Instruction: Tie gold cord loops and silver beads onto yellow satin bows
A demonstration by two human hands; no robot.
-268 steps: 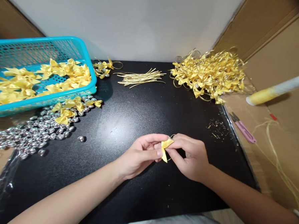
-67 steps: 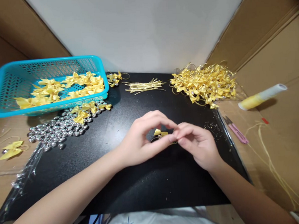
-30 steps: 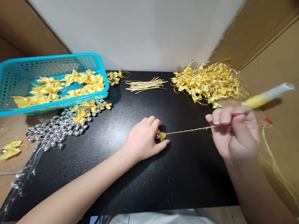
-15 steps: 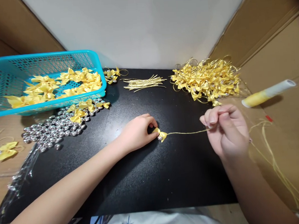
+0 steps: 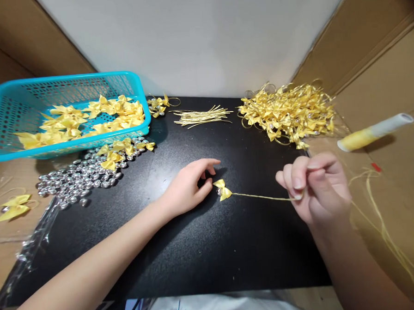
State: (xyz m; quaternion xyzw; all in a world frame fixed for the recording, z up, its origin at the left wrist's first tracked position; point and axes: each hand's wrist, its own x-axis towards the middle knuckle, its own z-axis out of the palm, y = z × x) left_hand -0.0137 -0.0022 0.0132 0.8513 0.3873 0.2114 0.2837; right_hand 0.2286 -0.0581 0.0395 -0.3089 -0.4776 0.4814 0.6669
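Note:
A small yellow bow (image 5: 223,191) with a silver bead lies on the black tabletop (image 5: 212,247), and a thin gold cord (image 5: 261,197) runs from it to the right. My left hand (image 5: 193,186) is just left of the bow, its thumb and forefinger apart with nothing between them. The cord's far end reaches my right hand (image 5: 314,184), whose fingers are curled around it.
At the left, a turquoise basket (image 5: 71,144) holds yellow bows, with silver beads (image 5: 79,180) in front. Cut gold cords (image 5: 203,116) lie at the back centre, beside a heap of finished bows (image 5: 288,111). A tube (image 5: 375,131) rests at the right.
My left hand has let go of the bow, and its fingers have spread. The bow now lies free, and the cord slants down slightly toward my right hand.

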